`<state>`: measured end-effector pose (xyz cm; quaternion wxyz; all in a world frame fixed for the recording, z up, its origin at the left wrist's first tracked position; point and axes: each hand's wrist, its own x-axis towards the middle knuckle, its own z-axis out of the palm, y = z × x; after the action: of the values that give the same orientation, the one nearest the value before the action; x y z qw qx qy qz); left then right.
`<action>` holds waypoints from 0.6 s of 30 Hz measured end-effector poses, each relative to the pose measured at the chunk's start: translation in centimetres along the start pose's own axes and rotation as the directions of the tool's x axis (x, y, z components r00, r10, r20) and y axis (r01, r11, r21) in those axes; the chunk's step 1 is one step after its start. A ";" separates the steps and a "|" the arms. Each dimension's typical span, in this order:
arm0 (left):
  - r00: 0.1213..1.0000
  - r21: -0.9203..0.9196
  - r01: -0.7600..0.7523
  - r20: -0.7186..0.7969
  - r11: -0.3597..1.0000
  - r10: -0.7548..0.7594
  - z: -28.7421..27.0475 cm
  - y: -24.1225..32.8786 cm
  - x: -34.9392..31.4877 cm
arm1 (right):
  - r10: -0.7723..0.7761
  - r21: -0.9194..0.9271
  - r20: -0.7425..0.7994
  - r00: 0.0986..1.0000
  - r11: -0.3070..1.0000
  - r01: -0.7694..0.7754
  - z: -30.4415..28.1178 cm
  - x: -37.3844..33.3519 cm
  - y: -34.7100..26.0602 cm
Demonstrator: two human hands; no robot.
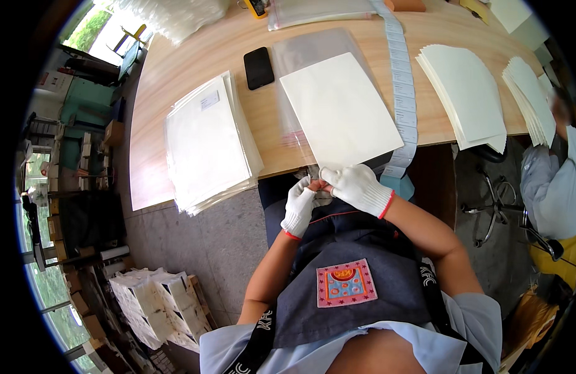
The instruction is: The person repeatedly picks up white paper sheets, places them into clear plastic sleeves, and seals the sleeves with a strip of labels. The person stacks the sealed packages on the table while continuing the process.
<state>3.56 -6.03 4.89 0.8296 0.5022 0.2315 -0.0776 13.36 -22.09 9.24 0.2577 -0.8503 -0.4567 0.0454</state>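
Observation:
My left hand (pixel 300 204) and my right hand (pixel 361 188) meet at the table's near edge, above my lap. Both wear white knit gloves with red cuffs, and some fingertips are bare. The fingers are pinched together against each other; whatever is between them is too small to make out. Just beyond them lies a white sheet (pixel 341 109), slanted over a pile of clear plastic sleeves (pixel 319 42). To the right of the sheet runs a long strip of pale labels (pixel 403 93), hanging over the near edge beside my right hand.
Sheets in clear sleeves (pixel 210 146) are stacked at left, overhanging the edge. Near them lies a black phone (pixel 258 68). White paper stacks (pixel 465 93) stand at right, by a seated person (pixel 555 187). A wheeled chair (pixel 497 209) and bundled stacks (pixel 157 305) are on the floor.

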 end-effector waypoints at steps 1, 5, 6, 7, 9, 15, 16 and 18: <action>1.000 0.015 -0.005 0.000 1.000 0.005 -0.1 -0.1 0.0 | -0.017 -0.042 -0.004 1.000 0.999 0.017 0.2 0.4 0.1; 0.999 -0.012 -0.033 -0.009 0.999 0.033 -0.3 -0.6 0.5 | -0.146 0.105 0.044 0.988 0.984 0.141 0.0 0.7 1.0; 0.999 -0.079 -0.046 -0.013 0.996 0.045 -0.2 -0.9 0.8 | -0.242 0.175 -0.059 0.968 0.953 0.249 0.1 0.1 1.8; 0.999 -0.139 -0.046 -0.027 0.989 0.043 -0.5 -1.3 1.1 | -0.098 0.414 0.042 0.994 0.908 0.072 -0.9 -0.7 1.8; 0.998 -0.252 -0.048 -0.049 0.967 0.037 -0.9 -2.0 1.7 | 0.178 0.724 0.193 0.965 0.637 -0.263 -2.8 -3.9 2.0; 1.000 -0.038 -0.018 -0.006 0.999 0.017 -2.6 -1.4 -0.3 | 0.911 0.917 -0.016 0.412 0.177 -0.358 -7.1 -20.9 16.9; 1.000 0.043 -0.009 -0.006 0.999 0.009 -2.8 -1.4 -0.7 | 0.957 0.841 -0.027 0.290 0.178 -0.511 -6.8 -25.8 19.8; 1.000 0.162 0.001 -0.003 0.987 -0.001 -3.5 -1.5 -1.0 | 0.994 0.430 -0.012 0.107 0.102 -0.897 -5.1 -35.2 23.2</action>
<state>1.06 -3.80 2.81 0.7855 0.5681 0.2260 -0.0958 12.02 -62.71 -3.06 0.3629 -0.8806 0.2679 0.1451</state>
